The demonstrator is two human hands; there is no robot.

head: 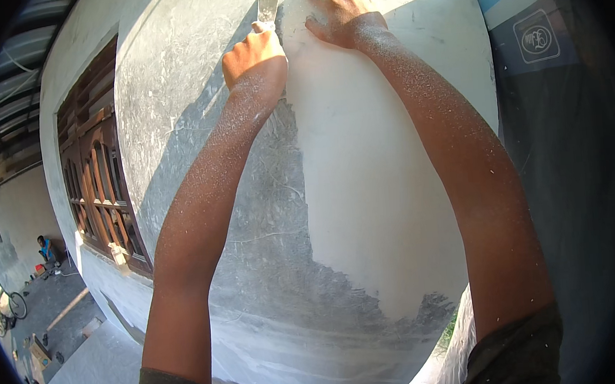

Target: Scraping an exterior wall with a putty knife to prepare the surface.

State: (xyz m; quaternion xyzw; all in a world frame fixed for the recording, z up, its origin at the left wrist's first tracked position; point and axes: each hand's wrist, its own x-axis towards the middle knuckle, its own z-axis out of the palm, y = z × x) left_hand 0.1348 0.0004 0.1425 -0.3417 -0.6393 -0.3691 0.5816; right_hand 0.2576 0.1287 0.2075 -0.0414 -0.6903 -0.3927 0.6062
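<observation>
Raised high against a house wall [265, 206], my left hand [255, 59] is closed around the handle of a putty knife [268, 6]. The metal blade points up, its face towards me; I cannot tell whether its edge touches the wall. To its right, my right hand [345, 18] rests on the smooth white skim coat [359, 161] with fingers apart, and nothing shows in it. White dust covers both hands and forearms. The coat ends in a ragged border on the rough grey plaster [270, 205]. My fingers hide most of the knife's handle.
At left is a brown wooden window [102, 181] with bars, with a pale object [118, 255] at its sill. A person [46, 250] sits farther back, past a bicycle [12, 299] and a cardboard box [39, 351]. A dark sheet [557, 134] hangs at right.
</observation>
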